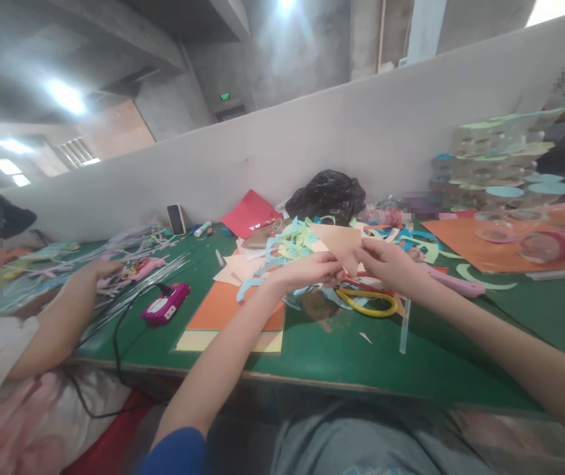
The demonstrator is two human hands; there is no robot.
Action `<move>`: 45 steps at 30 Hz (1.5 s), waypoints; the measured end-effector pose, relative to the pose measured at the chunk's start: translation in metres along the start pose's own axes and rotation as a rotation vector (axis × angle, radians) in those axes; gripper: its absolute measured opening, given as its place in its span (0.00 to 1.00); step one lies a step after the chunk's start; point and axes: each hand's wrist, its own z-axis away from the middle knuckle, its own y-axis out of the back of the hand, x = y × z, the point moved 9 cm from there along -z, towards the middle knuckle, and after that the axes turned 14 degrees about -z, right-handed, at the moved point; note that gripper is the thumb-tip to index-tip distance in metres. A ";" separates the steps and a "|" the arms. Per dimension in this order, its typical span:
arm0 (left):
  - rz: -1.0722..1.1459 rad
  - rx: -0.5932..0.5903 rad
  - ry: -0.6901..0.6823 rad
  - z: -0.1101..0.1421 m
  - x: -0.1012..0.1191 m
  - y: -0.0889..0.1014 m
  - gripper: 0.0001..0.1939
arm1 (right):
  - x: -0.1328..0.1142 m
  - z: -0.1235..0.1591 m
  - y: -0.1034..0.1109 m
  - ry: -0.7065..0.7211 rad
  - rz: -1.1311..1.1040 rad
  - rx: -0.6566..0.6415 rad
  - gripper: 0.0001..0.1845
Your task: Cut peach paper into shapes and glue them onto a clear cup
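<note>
A peach-coloured piece of paper [338,241] is held up between my two hands over the table. My left hand [312,272] pinches its lower edge, and my right hand [384,260] grips its right corner. Just below lie yellow-handled scissors [374,305], their blades partly hidden by my hands. Pale green and blue paper scraps [292,241] are heaped behind my left hand. Beneath my left forearm sits a stack of orange paper [233,307] with yellow sheets under it. A pink glue gun [453,280] rests to the right of my right hand.
A purple power strip [166,305] with a black cable lies left. Beyond it a co-worker's hand [107,269] reaches among pipe cleaners. A black plastic bag [327,194] stands against the grey partition. Plastic bottles [564,244] and orange sheets [461,241] occupy the right side.
</note>
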 end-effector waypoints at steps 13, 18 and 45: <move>0.595 0.377 0.066 -0.012 -0.031 0.029 0.16 | -0.007 0.007 0.001 0.361 0.809 0.049 0.20; 0.610 0.308 -0.069 -0.014 -0.019 0.026 0.10 | -0.010 0.006 0.000 0.305 0.754 0.034 0.24; 0.082 0.755 0.023 -0.006 -0.031 0.066 0.11 | 0.032 -0.009 0.001 -0.095 -0.108 0.051 0.21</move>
